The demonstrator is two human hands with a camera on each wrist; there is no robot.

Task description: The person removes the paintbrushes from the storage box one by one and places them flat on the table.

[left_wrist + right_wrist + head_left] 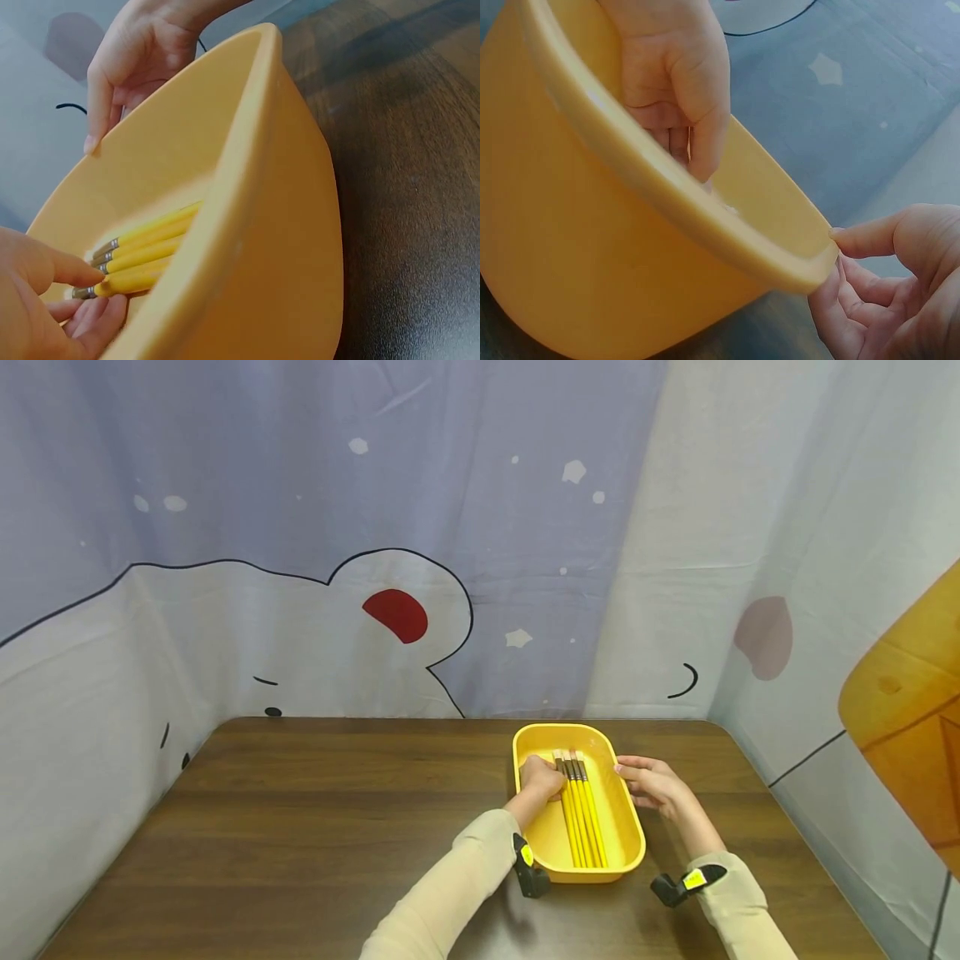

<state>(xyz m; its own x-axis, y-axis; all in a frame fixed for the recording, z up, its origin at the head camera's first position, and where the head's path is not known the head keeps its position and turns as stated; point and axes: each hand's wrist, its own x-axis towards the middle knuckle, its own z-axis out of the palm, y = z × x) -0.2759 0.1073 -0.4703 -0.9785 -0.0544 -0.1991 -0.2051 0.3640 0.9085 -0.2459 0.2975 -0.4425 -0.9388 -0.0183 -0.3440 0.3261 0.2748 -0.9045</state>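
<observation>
A yellow plastic tray (551, 857) stands on the table with several yellow-handled paintbrushes (583, 818) lying side by side in it, their bristles toward the far end. My left hand (542, 777) reaches in over the left wall. In the left wrist view its thumb and fingers pinch the nearest paintbrush (135, 280) by the dark metal ferrule. At the right wall my right hand (658, 787) holds the tray's rim, thumb on top and fingers outside, as the right wrist view also shows. From that side the tray wall hides most of the brushes.
The brown wooden table (315, 827) extends to the left of the tray. A printed curtain (525, 543) hangs behind the table's back edge and along its sides. A dark camera is strapped to each wrist, the left one (531, 870) close to the tray's wall.
</observation>
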